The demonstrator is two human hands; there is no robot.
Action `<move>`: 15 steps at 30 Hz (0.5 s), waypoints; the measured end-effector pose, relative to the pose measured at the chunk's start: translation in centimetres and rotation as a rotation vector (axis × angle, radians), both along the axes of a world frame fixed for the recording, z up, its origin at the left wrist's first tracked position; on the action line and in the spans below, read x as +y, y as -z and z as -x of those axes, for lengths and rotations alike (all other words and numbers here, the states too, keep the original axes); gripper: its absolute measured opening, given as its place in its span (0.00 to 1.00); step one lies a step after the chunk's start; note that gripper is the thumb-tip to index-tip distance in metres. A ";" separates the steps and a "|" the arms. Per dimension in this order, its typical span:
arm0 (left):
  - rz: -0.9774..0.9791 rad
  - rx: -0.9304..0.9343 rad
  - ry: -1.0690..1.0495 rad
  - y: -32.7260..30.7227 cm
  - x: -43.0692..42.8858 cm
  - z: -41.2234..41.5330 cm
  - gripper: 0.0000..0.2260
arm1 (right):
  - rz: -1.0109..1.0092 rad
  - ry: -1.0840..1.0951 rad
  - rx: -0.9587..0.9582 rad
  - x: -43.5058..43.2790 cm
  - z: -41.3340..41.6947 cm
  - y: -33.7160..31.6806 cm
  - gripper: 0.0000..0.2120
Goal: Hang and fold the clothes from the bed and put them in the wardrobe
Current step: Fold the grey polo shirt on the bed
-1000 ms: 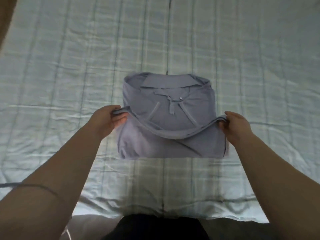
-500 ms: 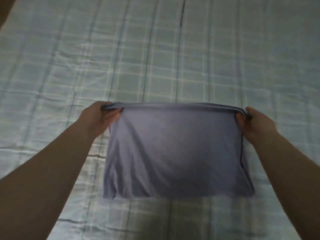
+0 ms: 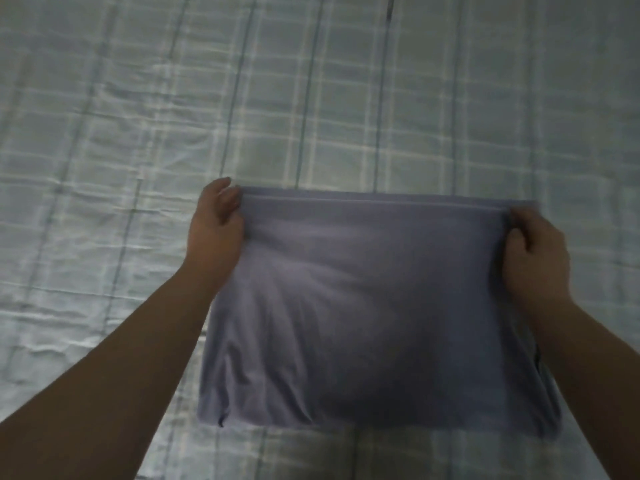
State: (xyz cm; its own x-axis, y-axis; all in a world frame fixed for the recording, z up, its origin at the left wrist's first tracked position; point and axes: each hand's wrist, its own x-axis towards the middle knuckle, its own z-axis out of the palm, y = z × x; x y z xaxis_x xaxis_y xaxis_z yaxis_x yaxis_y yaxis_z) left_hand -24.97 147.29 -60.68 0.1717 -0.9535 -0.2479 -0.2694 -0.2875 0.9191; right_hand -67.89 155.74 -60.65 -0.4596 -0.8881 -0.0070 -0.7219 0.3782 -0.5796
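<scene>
**foldnoob:** So what was in that shot, and where was the thing?

**linen_guy:** Mostly the bed (image 3: pixel 138 98), with a pale plaid sheet that was a bit wrinkled. The lavender-grey garment (image 3: pixel 374 306) sat on it, right in front of the person and folded into a rough rectangle. Couldn't tell if the far edge was flat on the sheet or a touch above it.

**foldnoob:** And the hands?

**linen_guy:** Left hand (image 3: pixel 216 225) pinched the far left corner and right hand (image 3: pixel 533 251) pinched the far right one. Fingers were curled round the doubled edge and the fabric was pulled straight between them.

**foldnoob:** Tricky to move?

**linen_guy:** Nah. It looked light, thin and floppy, nothing fragile. My guess is it'd sag and come unfolded if you lifted it by those corners. I'd slide flat palms under both short sides and carry it level to the wardrobe.
</scene>
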 end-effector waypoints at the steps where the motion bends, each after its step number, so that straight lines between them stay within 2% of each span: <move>1: 0.082 -0.216 0.142 0.4 0.0 0.0 0.19 | -0.018 -0.146 0.161 0.2 0.2 0.5 0.21; 3: 0.211 -0.627 0.425 1.7 0.3 0.0 0.18 | -0.134 -0.274 0.324 0.8 0.4 1.7 0.24; 4: 0.237 -0.808 0.536 2.6 0.7 0.0 0.21 | -0.199 -0.261 0.351 1.1 0.5 2.1 0.25; 6: 0.231 -1.052 0.623 4.0 1.7 0.3 0.27 | -0.240 -0.258 0.385 1.6 0.3 2.7 0.27; 10: 0.210 -1.065 0.598 4.6 2.5 0.3 0.27 | -0.217 -0.247 0.407 1.6 0.0 2.9 0.28; 13: 0.210 -0.897 0.564 3.3 2.5 0.6 0.26 | -0.183 -0.221 0.381 1.7 0.0 2.6 0.27; 15: 0.277 -0.827 0.603 2.2 3.7 0.8 0.25 | -0.134 -0.218 0.383 2.2 0.0 1.9 0.26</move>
State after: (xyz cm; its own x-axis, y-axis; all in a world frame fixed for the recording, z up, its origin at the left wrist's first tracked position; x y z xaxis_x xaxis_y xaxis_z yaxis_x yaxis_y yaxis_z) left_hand -25.81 150.98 -62.87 -0.3330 -0.9424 -0.0312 -0.8693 0.2940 0.3972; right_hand -67.94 157.96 -62.52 -0.2536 -0.9673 0.0054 -0.9456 0.2467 -0.2120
